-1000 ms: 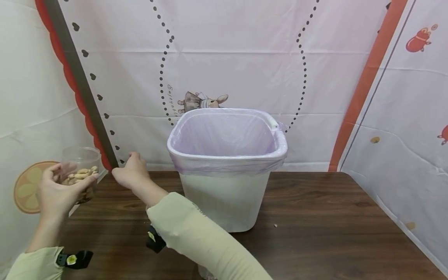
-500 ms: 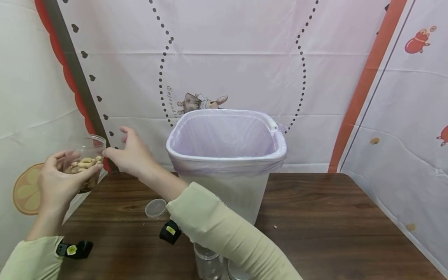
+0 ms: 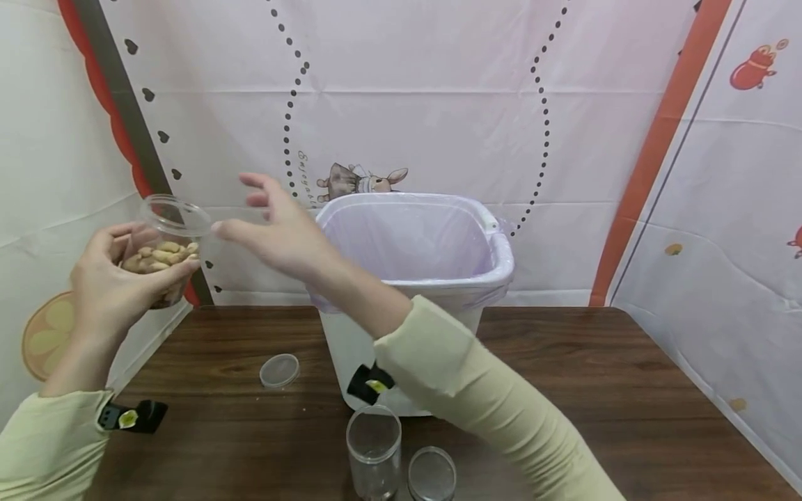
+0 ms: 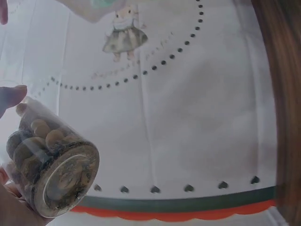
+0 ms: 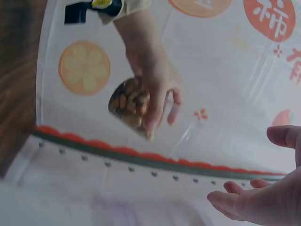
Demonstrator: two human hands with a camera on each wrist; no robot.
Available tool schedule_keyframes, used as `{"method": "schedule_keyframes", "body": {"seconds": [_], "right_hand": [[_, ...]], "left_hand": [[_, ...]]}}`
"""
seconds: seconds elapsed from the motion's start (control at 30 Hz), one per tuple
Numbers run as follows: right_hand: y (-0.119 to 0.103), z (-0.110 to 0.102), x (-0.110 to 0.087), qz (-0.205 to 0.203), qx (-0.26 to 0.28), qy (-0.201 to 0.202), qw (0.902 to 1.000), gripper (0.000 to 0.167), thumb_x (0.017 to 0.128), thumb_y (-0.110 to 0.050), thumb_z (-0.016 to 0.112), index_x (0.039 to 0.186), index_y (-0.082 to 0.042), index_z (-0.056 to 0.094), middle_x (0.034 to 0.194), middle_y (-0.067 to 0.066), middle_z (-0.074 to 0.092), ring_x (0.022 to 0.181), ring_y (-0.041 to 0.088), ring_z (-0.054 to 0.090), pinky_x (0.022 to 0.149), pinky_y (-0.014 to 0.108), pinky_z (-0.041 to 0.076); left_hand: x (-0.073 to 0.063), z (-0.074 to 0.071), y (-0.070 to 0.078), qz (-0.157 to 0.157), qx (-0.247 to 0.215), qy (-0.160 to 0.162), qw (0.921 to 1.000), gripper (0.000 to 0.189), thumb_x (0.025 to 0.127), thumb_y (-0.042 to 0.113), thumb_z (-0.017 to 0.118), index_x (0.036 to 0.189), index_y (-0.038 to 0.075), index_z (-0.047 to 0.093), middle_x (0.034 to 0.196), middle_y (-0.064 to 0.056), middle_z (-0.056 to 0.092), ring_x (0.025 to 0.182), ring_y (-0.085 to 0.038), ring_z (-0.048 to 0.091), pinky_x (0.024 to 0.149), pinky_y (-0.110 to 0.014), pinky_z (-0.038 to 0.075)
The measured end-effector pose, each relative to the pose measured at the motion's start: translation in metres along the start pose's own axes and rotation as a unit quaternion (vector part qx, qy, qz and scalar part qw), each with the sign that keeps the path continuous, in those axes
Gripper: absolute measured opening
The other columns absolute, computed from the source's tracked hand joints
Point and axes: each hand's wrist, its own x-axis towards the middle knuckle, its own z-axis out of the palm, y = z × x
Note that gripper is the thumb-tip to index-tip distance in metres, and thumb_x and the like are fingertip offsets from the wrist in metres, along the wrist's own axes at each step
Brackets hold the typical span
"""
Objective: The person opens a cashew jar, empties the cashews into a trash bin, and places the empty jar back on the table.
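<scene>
My left hand (image 3: 115,278) grips a clear plastic jar (image 3: 172,229) partly filled with peanuts (image 3: 159,259), at the left of the head view. The jar is raised above the table and has no lid on; its mouth leans to the right. From below, the left wrist view shows the jar's base (image 4: 68,181) and dark and tan contents against the wall. Just right of the jar's mouth is my right hand (image 3: 282,226), fingers loosely extended and holding nothing. In the right wrist view, that hand's spread thumb and fingers (image 5: 235,205) appear at lower right.
A white bin (image 3: 341,358) with a pale purple liner (image 3: 413,243) stands mid-table, partly behind my right forearm. On the wooden table (image 3: 213,417) lie a clear round lid (image 3: 279,371), an upright clear jar (image 3: 374,452) and another round clear piece (image 3: 432,474). Printed cloth (image 3: 426,118) encloses the table.
My left hand has lifted the peanut jar up and slightly right. The right hand has risen and moved right, its sleeve uncovering the lid and the jar on the table.
</scene>
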Motion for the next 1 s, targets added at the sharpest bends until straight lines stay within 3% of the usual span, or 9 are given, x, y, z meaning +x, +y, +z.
{"method": "schedule_keyframes", "body": {"seconds": [0.2, 0.4, 0.8, 1.0], "right_hand": [[0.001, -0.037, 0.003, -0.008, -0.009, 0.007, 0.9999, 0.064, 0.082, -0.024, 0.065, 0.138, -0.026, 0.035, 0.134, 0.000, 0.044, 0.120, 0.019, 0.041, 0.098, 0.037, 0.037], [0.006, -0.070, 0.004, -0.001, 0.005, 0.021, 0.9998, 0.063, 0.084, -0.020, 0.064, 0.139, -0.023, 0.033, 0.134, 0.004, 0.043, 0.119, 0.018, 0.043, 0.098, 0.038, 0.037], [0.019, -0.122, -0.002, -0.021, 0.003, 0.054, 0.9983, 0.059, 0.085, -0.019, 0.060, 0.139, -0.021, 0.034, 0.136, 0.008, 0.039, 0.121, 0.021, 0.041, 0.099, 0.041, 0.034], [0.027, -0.147, -0.007, -0.019, -0.008, 0.071, 0.9973, 0.059, 0.085, -0.018, 0.059, 0.139, -0.019, 0.034, 0.136, 0.010, 0.036, 0.121, 0.023, 0.040, 0.100, 0.041, 0.031]], "left_hand": [[0.004, 0.016, 0.019, 0.041, 0.041, -0.001, 0.9983, 0.071, 0.061, 0.017, 0.084, 0.121, 0.018, 0.047, 0.111, 0.005, 0.055, 0.090, 0.003, 0.051, 0.067, -0.003, 0.041], [0.009, 0.032, 0.038, 0.084, 0.044, -0.013, 0.9954, 0.072, 0.060, 0.019, 0.085, 0.121, 0.013, 0.048, 0.118, -0.011, 0.055, 0.095, 0.002, 0.053, 0.073, -0.005, 0.040], [0.013, 0.053, 0.068, 0.156, 0.068, -0.050, 0.9841, 0.078, 0.058, 0.022, 0.086, 0.125, 0.008, 0.048, 0.121, -0.014, 0.056, 0.103, -0.021, 0.054, 0.078, -0.011, 0.040], [0.014, 0.061, 0.079, 0.179, 0.077, -0.072, 0.9782, 0.076, 0.060, 0.023, 0.084, 0.124, 0.006, 0.048, 0.118, -0.012, 0.057, 0.103, -0.024, 0.054, 0.077, -0.011, 0.040]]}}
